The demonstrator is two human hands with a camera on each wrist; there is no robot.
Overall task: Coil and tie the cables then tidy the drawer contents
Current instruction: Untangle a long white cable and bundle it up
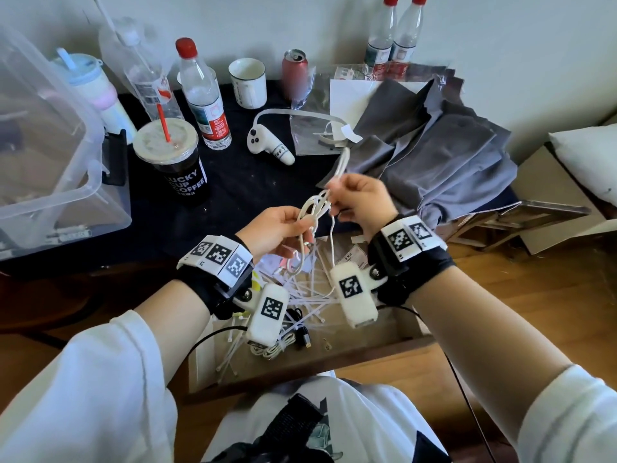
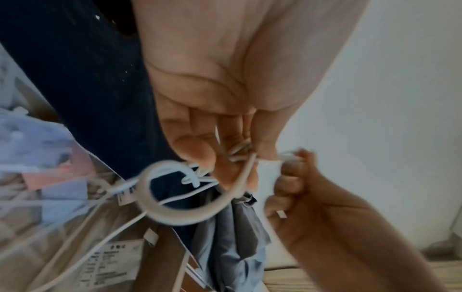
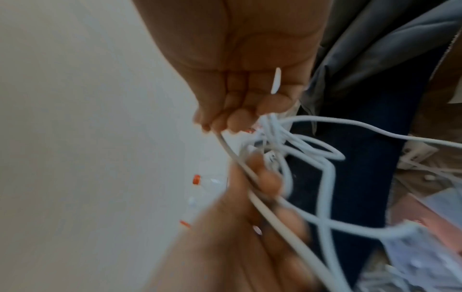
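We hold white cable (image 1: 314,208) above open drawer (image 1: 384,342), coiling step under way. Left hand (image 1: 277,233) grips gathered loops; right hand (image 1: 359,198) pinches strand just beyond them. Next, we judge: wrap loose tail, then bind with zip ties (image 1: 310,295) lying in drawer.

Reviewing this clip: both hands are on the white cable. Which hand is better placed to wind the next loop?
Probably the right hand: it pinches the white cable at the top of the loops. The left hand grips the gathered loops, so it should keep holding.
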